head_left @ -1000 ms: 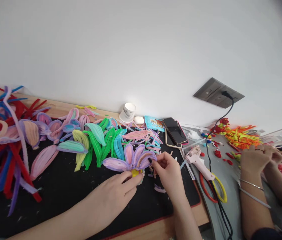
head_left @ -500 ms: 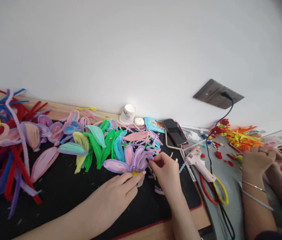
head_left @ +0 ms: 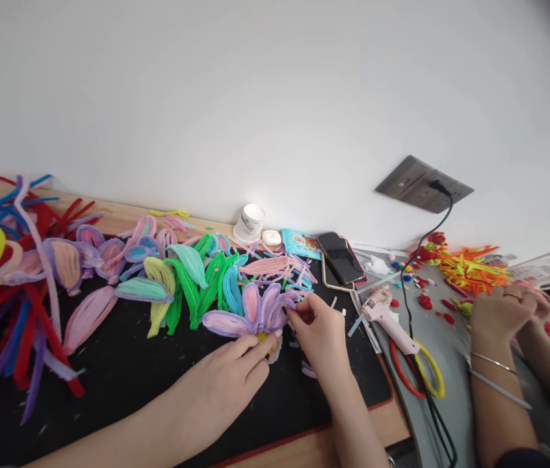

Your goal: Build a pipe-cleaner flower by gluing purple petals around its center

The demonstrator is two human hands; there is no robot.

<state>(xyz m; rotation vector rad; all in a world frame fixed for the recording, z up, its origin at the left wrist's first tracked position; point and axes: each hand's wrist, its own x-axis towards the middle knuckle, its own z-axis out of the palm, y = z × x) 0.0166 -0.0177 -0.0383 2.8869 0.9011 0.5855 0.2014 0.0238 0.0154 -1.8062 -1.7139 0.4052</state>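
A pipe-cleaner flower [head_left: 229, 322] with purple-edged, pink-filled petals and a yellow centre lies on the black mat [head_left: 123, 403]. My left hand [head_left: 226, 380] holds it at the yellow centre, fingers closed over the lower part and hiding much of it. With thumb and forefinger, my right hand [head_left: 321, 341] pinches the flower's rightmost petal, whose tip is covered by the fingers. Just behind the flower lie a light-blue loop petal [head_left: 232, 290], green leaf-shaped loops [head_left: 212, 279] and a pile of cut pastel pieces [head_left: 299, 270].
Red, blue and purple pipe cleaners [head_left: 21, 338] heap at the left. A paper cup [head_left: 250, 222], a phone [head_left: 340, 258] and a pink glue gun [head_left: 388, 318] lie behind and right. Red-and-yellow-handled pliers [head_left: 431, 370] and a black cord [head_left: 407, 292] sit near a co-worker's arms [head_left: 494, 344].
My right hand has shifted slightly left, drawing the rightmost petal in toward the flower's middle. My left hand stays on the centre. The camera view has drifted a little.
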